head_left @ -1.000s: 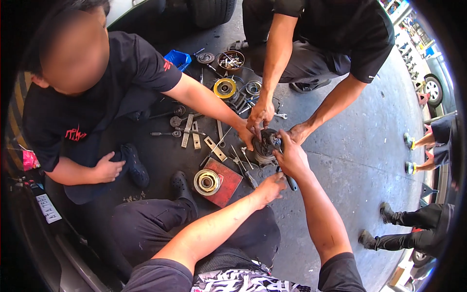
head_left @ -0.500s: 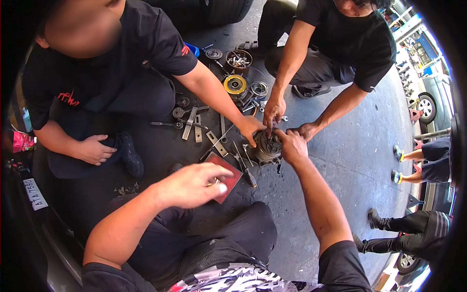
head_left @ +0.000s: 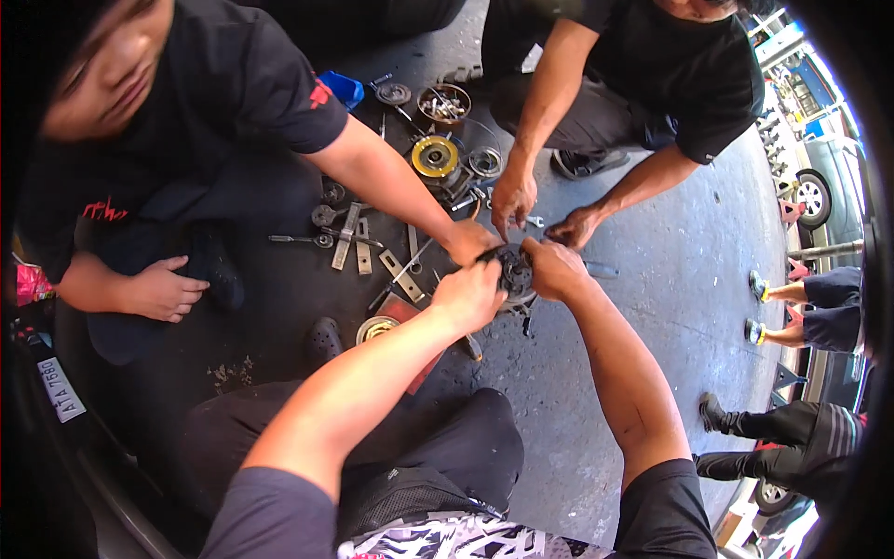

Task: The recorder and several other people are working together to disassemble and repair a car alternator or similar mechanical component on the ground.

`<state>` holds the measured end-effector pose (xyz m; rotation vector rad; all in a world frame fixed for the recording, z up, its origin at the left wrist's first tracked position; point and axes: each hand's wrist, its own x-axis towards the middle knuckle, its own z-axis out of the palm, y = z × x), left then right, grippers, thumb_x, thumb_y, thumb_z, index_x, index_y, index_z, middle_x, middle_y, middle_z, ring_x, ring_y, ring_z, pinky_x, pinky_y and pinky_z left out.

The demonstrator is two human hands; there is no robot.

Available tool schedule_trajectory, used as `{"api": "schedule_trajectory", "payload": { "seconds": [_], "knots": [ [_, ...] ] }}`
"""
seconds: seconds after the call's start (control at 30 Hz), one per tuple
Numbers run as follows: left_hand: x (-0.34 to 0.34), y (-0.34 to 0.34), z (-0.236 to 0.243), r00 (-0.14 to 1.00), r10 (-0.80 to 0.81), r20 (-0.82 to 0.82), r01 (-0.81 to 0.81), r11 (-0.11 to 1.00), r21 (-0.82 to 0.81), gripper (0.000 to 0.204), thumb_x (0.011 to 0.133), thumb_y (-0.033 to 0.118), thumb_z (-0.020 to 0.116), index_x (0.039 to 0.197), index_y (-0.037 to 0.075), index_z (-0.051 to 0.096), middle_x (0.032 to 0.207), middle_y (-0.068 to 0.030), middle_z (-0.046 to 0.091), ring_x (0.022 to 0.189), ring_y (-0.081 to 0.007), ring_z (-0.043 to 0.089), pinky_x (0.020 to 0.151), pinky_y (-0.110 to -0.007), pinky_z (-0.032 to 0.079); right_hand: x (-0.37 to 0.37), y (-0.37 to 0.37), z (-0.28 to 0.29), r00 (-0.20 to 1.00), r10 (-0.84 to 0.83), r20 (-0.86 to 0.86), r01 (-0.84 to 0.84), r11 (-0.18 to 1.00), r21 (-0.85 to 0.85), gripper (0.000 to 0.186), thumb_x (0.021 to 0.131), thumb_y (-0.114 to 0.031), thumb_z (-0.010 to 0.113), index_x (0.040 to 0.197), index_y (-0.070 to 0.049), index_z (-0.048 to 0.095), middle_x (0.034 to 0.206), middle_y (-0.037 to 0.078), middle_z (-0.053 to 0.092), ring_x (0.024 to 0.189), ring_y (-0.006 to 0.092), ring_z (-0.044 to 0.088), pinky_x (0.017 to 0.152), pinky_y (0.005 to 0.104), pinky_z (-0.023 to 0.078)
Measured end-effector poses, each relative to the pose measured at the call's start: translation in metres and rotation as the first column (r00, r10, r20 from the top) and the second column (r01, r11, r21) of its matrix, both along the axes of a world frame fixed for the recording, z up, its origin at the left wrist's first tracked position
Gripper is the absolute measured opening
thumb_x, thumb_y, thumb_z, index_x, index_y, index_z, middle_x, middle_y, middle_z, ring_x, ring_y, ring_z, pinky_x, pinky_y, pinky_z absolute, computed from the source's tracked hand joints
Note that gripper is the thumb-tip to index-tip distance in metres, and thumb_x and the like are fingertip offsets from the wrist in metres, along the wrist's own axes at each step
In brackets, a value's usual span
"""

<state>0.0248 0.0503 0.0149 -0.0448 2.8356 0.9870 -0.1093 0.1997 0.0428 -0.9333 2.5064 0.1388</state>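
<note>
A dark, round metal part point(head_left: 515, 272) stands upright on the floor, partly covered by several hands. My left hand point(head_left: 470, 293) grips its near left side, fingers bent round it. My right hand point(head_left: 557, 272) holds its right side. The left co-worker's hand point(head_left: 470, 242) reaches to its far left edge. The right co-worker's hands point(head_left: 512, 200) hover at its far side, one with fingers pointing down. A red plate point(head_left: 399, 307) with a round brass-coloured piece point(head_left: 375, 330) lies partly hidden under my left arm.
Wrenches, flat metal bars point(head_left: 349, 238), a yellow-rimmed disc point(head_left: 435, 155), a bowl of small parts point(head_left: 443, 104) and a blue tray point(head_left: 340, 88) lie beyond. Two co-workers crouch opposite. People's legs point(head_left: 792, 312) and a car point(head_left: 815, 191) are at right, a dark bumper at lower left.
My left hand swung off to the left, then came back up onto the round part. The right co-worker's hand beside my right hand has risen slightly away from the part.
</note>
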Motion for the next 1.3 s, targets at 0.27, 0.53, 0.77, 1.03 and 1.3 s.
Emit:
{"api": "schedule_trajectory", "payload": {
  "seconds": [0.27, 0.53, 0.77, 1.03, 1.3],
  "knots": [
    [-0.063, 0.027, -0.06, 0.992, -0.061, -0.112, 0.037, 0.978, -0.204, 0.02, 0.095, 0.02, 0.053, 0.102, 0.005, 0.064, 0.094, -0.0168, 0.071, 0.084, -0.0345, 0.071, 0.072, -0.047, 0.057, -0.003, 0.004, -0.01, 0.98, -0.182, 0.076, 0.183, 0.983, -0.011, 0.034, 0.085, -0.012, 0.064, 0.109, 0.004, 0.048, 0.094, 0.029, 0.068, 0.093, 0.0462, 0.067, 0.078, 0.053, 0.053],
    [-0.057, 0.033, -0.055, 0.999, 0.02, 0.043, -0.012, 0.985, -0.174, 0.023, 0.093, 0.028, 0.058, 0.092, 0.008, 0.068, 0.086, -0.0155, 0.072, 0.078, -0.0333, 0.072, 0.069, -0.046, 0.057, -0.002, 0.007, -0.004, 0.983, -0.093, 0.159, 0.104, 0.993, -0.061, 0.034, 0.085, -0.016, 0.066, 0.105, 0.007, 0.05, 0.09, 0.029, 0.069, 0.09, 0.0448, 0.069, 0.077, 0.0516, 0.055],
    [-0.049, 0.042, -0.066, 0.994, 0.058, -0.093, -0.077, 0.972, -0.223, 0.017, 0.088, 0.026, 0.062, 0.088, 0.01, 0.066, 0.088, -0.0106, 0.069, 0.08, -0.0296, 0.071, 0.07, -0.045, 0.056, -0.002, 0.003, -0.005, 0.992, -0.087, 0.09, 0.096, 0.991, -0.096, 0.028, 0.083, -0.012, 0.064, 0.103, 0.005, 0.053, 0.089, 0.024, 0.07, 0.085, 0.0412, 0.071, 0.076, 0.0485, 0.056],
    [-0.045, 0.042, -0.068, 0.982, 0.006, -0.188, -0.045, 0.978, -0.204, 0.015, 0.087, 0.026, 0.067, 0.086, 0.011, 0.064, 0.085, -0.0074, 0.065, 0.081, -0.0297, 0.067, 0.078, -0.047, 0.053, -0.006, 0.006, -0.003, 0.996, 0.023, 0.091, -0.019, 0.999, -0.039, 0.023, 0.083, -0.009, 0.063, 0.104, 0.0, 0.056, 0.094, 0.02, 0.071, 0.09, 0.0368, 0.071, 0.074, 0.0451, 0.056],
    [-0.028, 0.063, -0.067, 0.822, 0.471, -0.32, -0.406, 0.879, 0.251, 0.041, 0.071, 0.01, 0.081, 0.104, 0.008, 0.056, 0.104, -0.012, 0.059, 0.104, -0.0361, 0.056, 0.091, -0.045, 0.046, -0.016, -0.002, 0.006, 0.982, -0.045, 0.184, 0.032, 0.997, 0.074, 0.039, 0.08, -0.014, 0.071, 0.109, 0.004, 0.052, 0.102, 0.024, 0.07, 0.097, 0.0397, 0.069, 0.082, 0.0486, 0.055]
  ]
}}
